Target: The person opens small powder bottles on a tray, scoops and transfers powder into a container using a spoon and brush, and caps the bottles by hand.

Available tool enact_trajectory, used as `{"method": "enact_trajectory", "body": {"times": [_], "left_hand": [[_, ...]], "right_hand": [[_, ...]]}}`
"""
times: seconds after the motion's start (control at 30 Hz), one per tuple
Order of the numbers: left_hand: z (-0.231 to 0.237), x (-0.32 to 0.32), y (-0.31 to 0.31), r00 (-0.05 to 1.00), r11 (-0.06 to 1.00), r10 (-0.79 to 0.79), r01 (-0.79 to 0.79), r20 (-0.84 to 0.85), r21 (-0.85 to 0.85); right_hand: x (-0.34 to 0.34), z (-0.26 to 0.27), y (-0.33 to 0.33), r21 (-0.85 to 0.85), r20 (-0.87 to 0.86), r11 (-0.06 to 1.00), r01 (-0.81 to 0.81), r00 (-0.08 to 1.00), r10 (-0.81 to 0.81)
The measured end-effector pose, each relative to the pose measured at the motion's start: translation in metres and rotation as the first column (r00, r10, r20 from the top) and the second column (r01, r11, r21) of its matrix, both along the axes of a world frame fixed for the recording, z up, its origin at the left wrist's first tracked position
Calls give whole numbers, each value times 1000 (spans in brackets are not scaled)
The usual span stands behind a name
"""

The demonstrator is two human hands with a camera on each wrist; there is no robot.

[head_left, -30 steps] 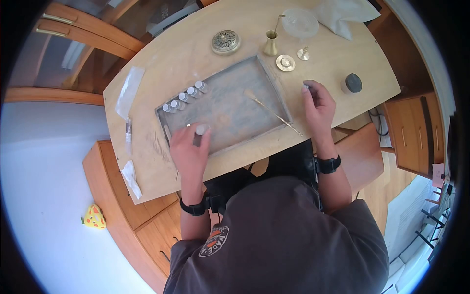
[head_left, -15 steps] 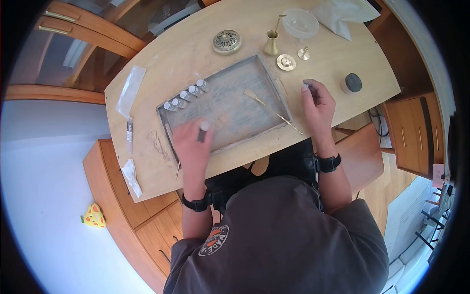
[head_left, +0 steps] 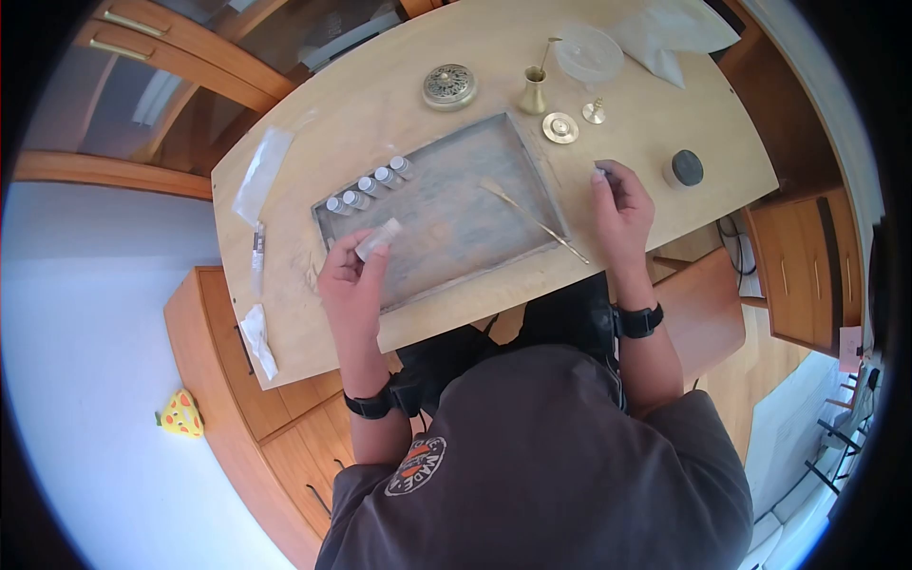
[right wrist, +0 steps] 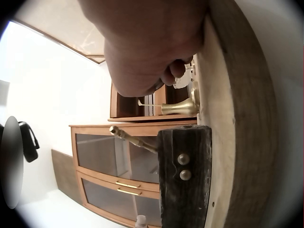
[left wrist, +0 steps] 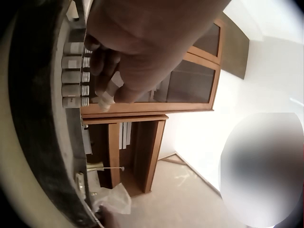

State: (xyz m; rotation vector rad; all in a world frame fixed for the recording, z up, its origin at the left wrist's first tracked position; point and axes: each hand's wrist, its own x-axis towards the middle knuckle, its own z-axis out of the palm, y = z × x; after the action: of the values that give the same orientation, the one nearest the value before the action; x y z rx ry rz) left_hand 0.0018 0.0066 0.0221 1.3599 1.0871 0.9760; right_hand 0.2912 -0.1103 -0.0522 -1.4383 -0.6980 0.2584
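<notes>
Head view: left hand pinches a vial between thumb and fingers, tilted, over the near left part of the tray. Can't tell if the held vial is capped. Five capped vials stand in a row inside the tray along its far left side; the held one is out of the row. Right hand is off the tray's right side, fingers curled, thumb and index pinching a small item, too small to name. Brush lies across the tray's near right rim, in neither hand. Burner, vase and brass disc sit beyond the tray; jar to the right.

Left wrist view: same five vials upright, caps on; the held vial is slanted at the fingertips. No contents can be made out. Five in line, one in hand; what's left can't be judged.

Right wrist view: fingers bent, tips mostly hidden, so the pinch can't be checked here. Brush handle sticks out past the tray wall.
</notes>
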Motion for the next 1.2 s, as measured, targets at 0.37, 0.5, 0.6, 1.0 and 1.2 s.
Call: {"method": "enact_trajectory", "body": {"times": [0.37, 0.5, 0.6, 1.0, 1.2], "left_hand": [[-7, -18, 6, 724, 895, -434, 412, 536, 169], [-3, -13, 2, 737, 889, -451, 417, 504, 187], [0, -4, -8, 870, 925, -380, 346, 315, 159], [4, 4, -27, 952, 933, -306, 303, -18, 192], [2, 1, -28, 945, 939, -327, 325, -4, 111]], "right_hand": [[-5, 48, -17, 10, 163, 1000, -4, 987, 2], [-28, 81, -15, 15, 271, 978, -207, 942, 195], [-54, 104, -12, -88, 297, 893, -442, 844, 447], [-94, 97, 21, -180, 363, 751, -635, 667, 650], [-92, 92, 23, -243, 404, 727, -642, 615, 678]]}}
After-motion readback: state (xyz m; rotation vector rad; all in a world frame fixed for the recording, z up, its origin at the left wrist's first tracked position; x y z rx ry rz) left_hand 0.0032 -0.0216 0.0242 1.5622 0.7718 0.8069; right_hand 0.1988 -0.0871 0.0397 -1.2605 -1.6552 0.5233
